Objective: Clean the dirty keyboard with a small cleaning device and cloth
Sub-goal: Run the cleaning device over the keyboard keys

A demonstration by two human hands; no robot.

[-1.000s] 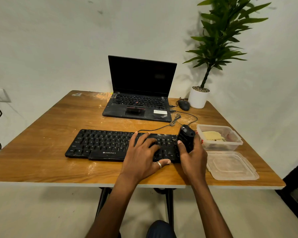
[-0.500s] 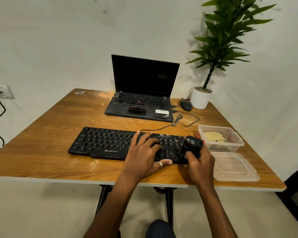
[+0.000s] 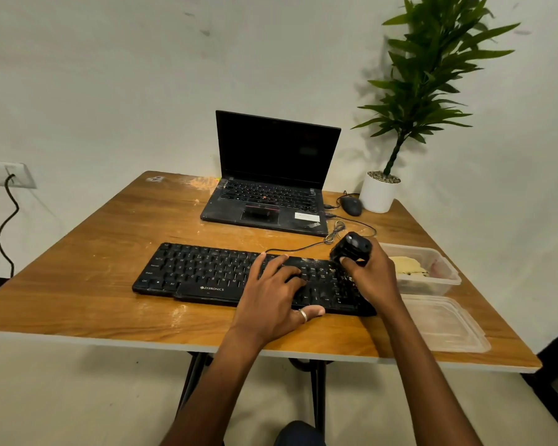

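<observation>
A black keyboard (image 3: 207,272) lies on the wooden table (image 3: 78,284), with pale crumbs scattered over its right end. My left hand (image 3: 277,297) rests flat on the keys right of the middle, fingers spread, thumb at the front edge. My right hand (image 3: 372,278) grips a small black cleaning device (image 3: 351,247) and holds it over the keyboard's right end, tilted. A yellow cloth (image 3: 406,265) lies in a clear plastic container (image 3: 445,278) just right of the keyboard.
A clear lid (image 3: 445,326) lies at the table's front right. An open black laptop (image 3: 271,188) stands behind the keyboard, with a mouse (image 3: 351,206), cables and a white potted plant (image 3: 379,194) at the back right. A wall socket (image 3: 4,173) with a cable is on the left.
My right hand has tilted the cleaning device and moved it from the keyboard's right edge to over its right end keys. My left hand has stayed on the keys.
</observation>
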